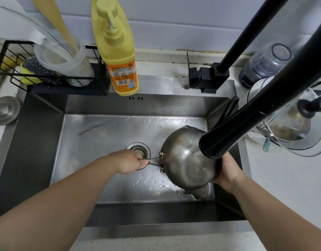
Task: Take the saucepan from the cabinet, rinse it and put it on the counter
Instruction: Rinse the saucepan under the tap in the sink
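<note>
A steel saucepan (183,156) is tilted on its side over the right half of the sink (105,134), its rounded underside facing me. My left hand (132,162) grips its thin wire handle above the drain (138,149). My right hand (226,171) holds the pan's right edge. The black faucet spout (228,129) hangs just above the pan and hides part of it. Water runs onto the steel, and more pours off the pan's lower edge into the basin.
A yellow dish soap bottle (118,51) stands at the sink's back rim beside a black wire rack (47,73) with sponges and a plastic container. A steel lid (5,110) lies at left. Glass lids (297,124) and a jar (264,64) crowd the right counter.
</note>
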